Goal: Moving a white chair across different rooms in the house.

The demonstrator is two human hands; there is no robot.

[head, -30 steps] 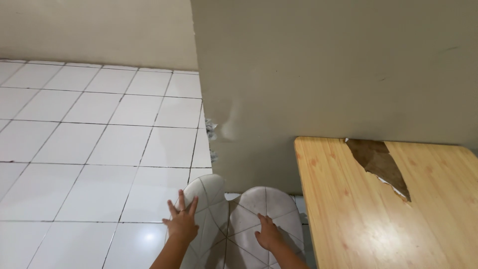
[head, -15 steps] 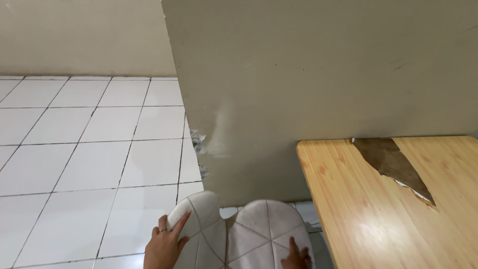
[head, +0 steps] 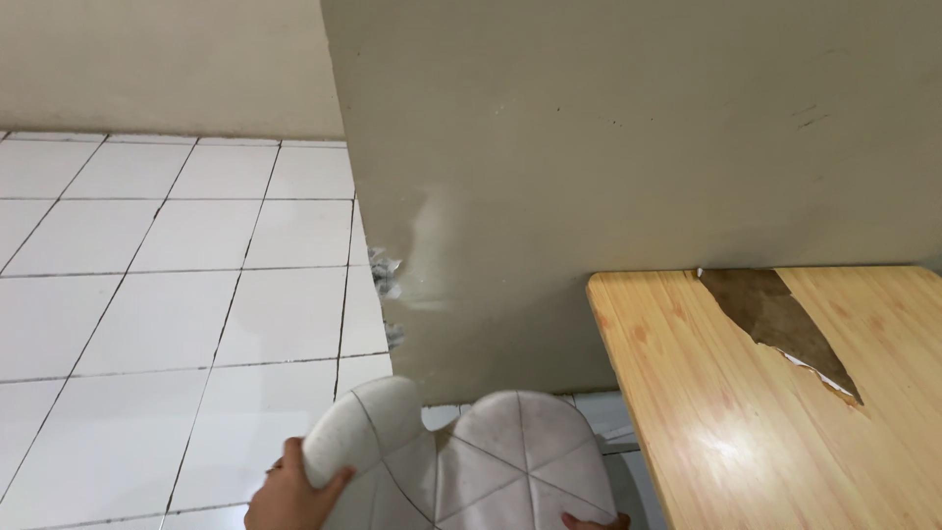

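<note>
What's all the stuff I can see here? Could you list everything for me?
chair: one, white padded back with stitched seams, bottom centre, in front of the wall corner
table: one, light wood top, lower right, against the wall
torn patch: one, brown, on the table top near the wall
wall: beige, centre and right, with a chipped corner edge
floor tiles: many, white with dark grout, left side
left hand: one, gripping the chair's left upper edge
right hand: one, only fingertips visible at the bottom edge, on the chair's right side
</note>
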